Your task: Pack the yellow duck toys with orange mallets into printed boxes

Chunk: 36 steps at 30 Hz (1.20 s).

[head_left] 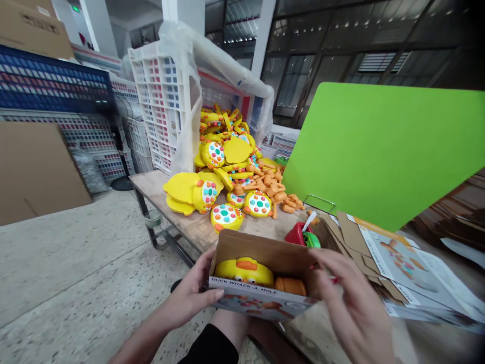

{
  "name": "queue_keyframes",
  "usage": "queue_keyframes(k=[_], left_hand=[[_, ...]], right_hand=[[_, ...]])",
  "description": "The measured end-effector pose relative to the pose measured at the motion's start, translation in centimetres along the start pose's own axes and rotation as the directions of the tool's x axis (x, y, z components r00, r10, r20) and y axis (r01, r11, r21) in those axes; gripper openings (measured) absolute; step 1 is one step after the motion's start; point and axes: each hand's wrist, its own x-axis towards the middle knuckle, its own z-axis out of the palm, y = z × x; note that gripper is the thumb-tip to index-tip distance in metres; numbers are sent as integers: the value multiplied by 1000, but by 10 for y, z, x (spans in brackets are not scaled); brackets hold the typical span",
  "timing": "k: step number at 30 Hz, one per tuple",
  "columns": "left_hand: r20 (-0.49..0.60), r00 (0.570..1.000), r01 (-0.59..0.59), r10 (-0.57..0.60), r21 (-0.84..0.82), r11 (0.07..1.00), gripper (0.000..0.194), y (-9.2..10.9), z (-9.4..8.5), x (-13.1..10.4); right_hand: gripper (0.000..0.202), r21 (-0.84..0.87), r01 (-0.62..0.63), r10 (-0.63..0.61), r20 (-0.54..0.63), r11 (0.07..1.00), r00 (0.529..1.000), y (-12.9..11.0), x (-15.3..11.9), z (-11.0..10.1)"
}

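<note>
In my left hand (204, 285) is the left end of an open printed carton (261, 303), thumb on its front and fingers behind. "DUCK WHACK-A-MOLE" is lettered along the front edge. Inside lie a yellow duck toy (244, 272) and, to its right, an orange toy mallet (291, 286), only partly visible. My right hand (346, 293) is at the carton's right end with its fingers bent. Small red bits show by those fingers, but what they belong to is too small and blurred to tell.
Several yellow duck toys (225, 217) and orange mallets (271, 184) spill from a tipped white crate (159, 101) onto the wooden table (189, 230). Flattened cartons (394, 263) lie at right, before a large green board (379, 146). A red container (296, 234) stands behind the carton.
</note>
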Motion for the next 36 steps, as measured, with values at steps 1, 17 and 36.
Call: queue_keyframes(k=[1, 17, 36], left_hand=[[-13, 1000, -10, 10, -15, 1000, 73, 0, 1, 2], [6, 983, -176, 186, 351, 920, 26, 44, 7, 25], [255, 892, -432, 372, 720, 543, 20, 66, 11, 26]], right_hand=[[31, 78, -169, 178, -143, 983, 974, 12, -8, 0], [20, 395, -391, 357, 161, 831, 920, 41, -44, 11], [26, -118, 239, -206, 244, 964, 948, 32, -26, -13]])
